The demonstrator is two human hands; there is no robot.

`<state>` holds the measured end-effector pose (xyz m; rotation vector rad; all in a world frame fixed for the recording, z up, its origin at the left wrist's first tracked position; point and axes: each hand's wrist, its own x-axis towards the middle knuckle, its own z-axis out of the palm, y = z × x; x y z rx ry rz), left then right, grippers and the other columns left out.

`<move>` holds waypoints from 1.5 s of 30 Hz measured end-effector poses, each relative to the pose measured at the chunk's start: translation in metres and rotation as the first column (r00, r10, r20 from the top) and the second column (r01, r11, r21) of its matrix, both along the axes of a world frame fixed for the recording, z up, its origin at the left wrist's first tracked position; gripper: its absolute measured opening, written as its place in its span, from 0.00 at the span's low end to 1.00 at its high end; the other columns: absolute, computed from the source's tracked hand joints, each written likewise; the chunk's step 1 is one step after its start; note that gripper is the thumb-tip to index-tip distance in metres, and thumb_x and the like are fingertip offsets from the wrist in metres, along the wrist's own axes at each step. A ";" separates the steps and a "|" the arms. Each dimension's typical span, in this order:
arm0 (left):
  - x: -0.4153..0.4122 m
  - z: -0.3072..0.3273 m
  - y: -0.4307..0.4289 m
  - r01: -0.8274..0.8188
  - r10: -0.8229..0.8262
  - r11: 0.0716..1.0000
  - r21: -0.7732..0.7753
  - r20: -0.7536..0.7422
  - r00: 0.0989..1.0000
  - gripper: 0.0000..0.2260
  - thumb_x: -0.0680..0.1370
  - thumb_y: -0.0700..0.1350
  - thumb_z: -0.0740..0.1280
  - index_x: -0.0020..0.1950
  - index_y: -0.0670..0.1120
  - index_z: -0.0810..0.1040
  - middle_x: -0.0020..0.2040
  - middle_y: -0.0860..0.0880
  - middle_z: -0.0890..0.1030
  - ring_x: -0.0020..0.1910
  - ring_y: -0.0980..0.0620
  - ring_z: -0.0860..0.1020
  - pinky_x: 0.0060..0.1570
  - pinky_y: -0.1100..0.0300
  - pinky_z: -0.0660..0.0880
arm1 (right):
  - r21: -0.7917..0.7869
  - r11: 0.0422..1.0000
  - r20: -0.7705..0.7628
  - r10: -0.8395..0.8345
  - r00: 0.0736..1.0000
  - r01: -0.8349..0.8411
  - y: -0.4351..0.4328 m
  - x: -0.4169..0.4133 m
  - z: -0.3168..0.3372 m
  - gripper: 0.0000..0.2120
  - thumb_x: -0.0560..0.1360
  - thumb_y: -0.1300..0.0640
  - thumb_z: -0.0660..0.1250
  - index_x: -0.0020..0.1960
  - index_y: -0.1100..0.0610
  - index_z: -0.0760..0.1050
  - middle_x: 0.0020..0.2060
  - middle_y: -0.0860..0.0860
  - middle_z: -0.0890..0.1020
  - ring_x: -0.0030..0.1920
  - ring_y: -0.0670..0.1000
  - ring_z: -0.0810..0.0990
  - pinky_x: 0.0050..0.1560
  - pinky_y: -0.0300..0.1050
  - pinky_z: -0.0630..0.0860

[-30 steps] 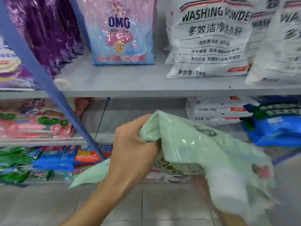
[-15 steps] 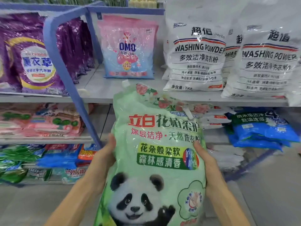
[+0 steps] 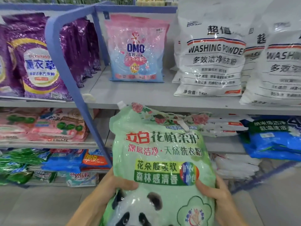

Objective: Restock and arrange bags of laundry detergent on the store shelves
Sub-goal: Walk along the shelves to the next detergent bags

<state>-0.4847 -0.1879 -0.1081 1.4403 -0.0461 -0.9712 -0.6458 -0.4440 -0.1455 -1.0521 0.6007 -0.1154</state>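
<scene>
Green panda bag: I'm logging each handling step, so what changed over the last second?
The green panda bag swung from a bunched hold by its top to upright, front facing the camera. The left hand moved to its left side, the right hand took the right side, thumbs on the front. The OMO bag and white washing powder bags stayed put.

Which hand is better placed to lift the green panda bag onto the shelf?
Probably left hand: it grips the green panda bag under bare grey shelf; right hand is under white sacks.
</scene>
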 end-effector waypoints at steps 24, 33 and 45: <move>0.122 -0.143 -0.061 -0.182 0.154 0.971 0.156 0.174 0.973 0.12 0.69 0.25 0.67 0.40 0.39 0.87 0.39 0.41 0.87 0.33 0.45 0.86 0.23 0.62 0.77 | -0.217 0.970 0.092 -0.095 0.991 0.113 -0.043 0.147 -0.137 0.13 0.61 0.64 0.75 0.46 0.55 0.86 0.45 0.59 0.88 0.40 0.60 0.88 0.36 0.50 0.85; 0.194 -0.123 -0.105 -0.275 0.215 0.952 0.137 0.343 0.914 0.17 0.79 0.36 0.69 0.68 0.36 0.77 0.60 0.41 0.84 0.61 0.47 0.82 0.57 0.65 0.75 | -0.311 0.945 0.174 -0.045 0.984 0.098 -0.080 0.216 -0.119 0.16 0.65 0.60 0.76 0.52 0.57 0.83 0.43 0.57 0.88 0.40 0.57 0.88 0.36 0.48 0.85; 0.231 -0.201 -0.119 -0.542 -0.120 0.630 0.557 0.759 0.640 0.19 0.81 0.60 0.62 0.58 0.44 0.73 0.49 0.43 0.78 0.54 0.36 0.78 0.49 0.51 0.71 | -0.777 0.606 -0.343 -0.178 0.922 -0.172 -0.098 0.291 -0.142 0.30 0.77 0.30 0.62 0.53 0.59 0.77 0.41 0.52 0.78 0.42 0.53 0.78 0.39 0.43 0.69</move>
